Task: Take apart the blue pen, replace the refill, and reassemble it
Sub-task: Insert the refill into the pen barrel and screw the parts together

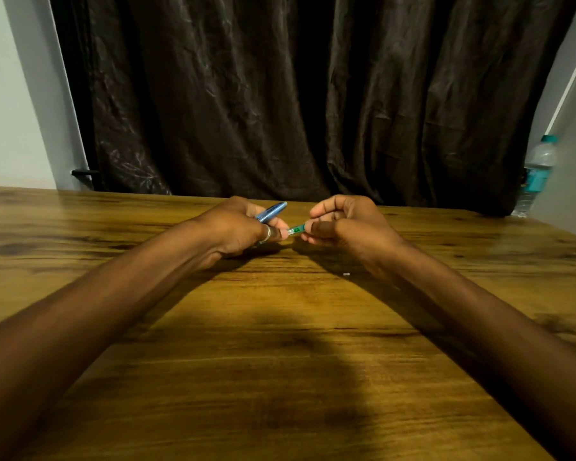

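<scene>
Mid-disassembly above the wooden table [280, 327], left hand [236, 227] closed round the blue pen [271, 211], right hand [343, 224] pinching its green front section [296, 230]; next, probably twisting or pulling the halves apart.

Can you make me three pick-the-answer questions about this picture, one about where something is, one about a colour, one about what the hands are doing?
1. Where is the bottle?
A. far right, by the curtain
B. in the left hand
C. middle of the table

2. What colour is the pen?
A. red
B. blue
C. yellow

3. What are the hands doing?
A. lying flat
B. both gripping pen parts
C. holding the bottle

Answers: 1 A, it stands at the far right edge. 2 B, its barrel shines blue. 3 B, the left hand holds the pen, and the right hand pinches a green piece.
</scene>
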Demonstrator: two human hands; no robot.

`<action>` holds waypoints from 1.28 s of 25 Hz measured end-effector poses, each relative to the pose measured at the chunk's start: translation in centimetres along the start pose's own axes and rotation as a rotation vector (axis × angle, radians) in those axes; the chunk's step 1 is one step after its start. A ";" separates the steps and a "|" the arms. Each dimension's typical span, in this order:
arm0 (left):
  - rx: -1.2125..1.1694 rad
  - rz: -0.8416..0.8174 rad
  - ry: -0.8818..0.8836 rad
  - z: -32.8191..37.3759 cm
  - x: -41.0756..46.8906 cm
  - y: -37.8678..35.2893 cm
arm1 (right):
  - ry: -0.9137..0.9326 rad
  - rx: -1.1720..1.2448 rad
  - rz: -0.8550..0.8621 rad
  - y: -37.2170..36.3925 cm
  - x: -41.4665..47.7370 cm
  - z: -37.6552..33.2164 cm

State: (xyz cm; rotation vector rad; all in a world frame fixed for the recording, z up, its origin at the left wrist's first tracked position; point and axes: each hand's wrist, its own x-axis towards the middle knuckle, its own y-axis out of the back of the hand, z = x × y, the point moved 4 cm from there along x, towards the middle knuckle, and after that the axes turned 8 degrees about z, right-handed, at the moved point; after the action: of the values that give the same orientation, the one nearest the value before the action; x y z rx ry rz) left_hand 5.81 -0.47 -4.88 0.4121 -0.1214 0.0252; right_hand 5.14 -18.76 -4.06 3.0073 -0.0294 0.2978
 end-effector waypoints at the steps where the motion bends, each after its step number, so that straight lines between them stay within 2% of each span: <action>1: 0.001 -0.001 0.004 0.0 0.0 0.0 | 0.008 -0.025 -0.001 0.0 0.0 -0.1; 13: 0.071 0.005 -0.068 0.3 0.0 -0.1 | 0.043 -0.101 0.017 0.4 0.2 0.0; 18: 0.311 0.138 -0.321 1.1 -0.1 0.1 | 0.015 -0.087 0.101 0.9 0.3 0.2; 22: 0.434 0.230 -0.427 1.5 -0.7 0.1 | 0.022 -0.055 0.101 0.9 0.7 0.2; 24: 0.484 0.243 -0.409 1.3 -0.8 0.2 | 0.118 -0.216 0.147 1.3 1.1 0.1; 27: 0.556 0.219 -0.315 0.2 -0.6 -0.1 | 0.359 -0.589 0.225 2.5 1.6 -0.8; 29: 0.606 0.216 -0.271 -0.6 -0.5 -0.6 | 0.425 -0.750 0.152 2.8 1.8 -0.9; 32: 0.651 0.216 -0.230 -1.3 -0.4 -1.2 | 0.412 -0.900 0.047 2.9 2.0 -0.7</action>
State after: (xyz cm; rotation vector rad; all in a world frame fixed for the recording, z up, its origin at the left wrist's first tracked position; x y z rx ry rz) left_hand 5.60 -1.07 -6.55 1.0511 -0.3886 0.2344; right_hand 6.89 -21.61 -2.62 2.0198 -0.1502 0.6831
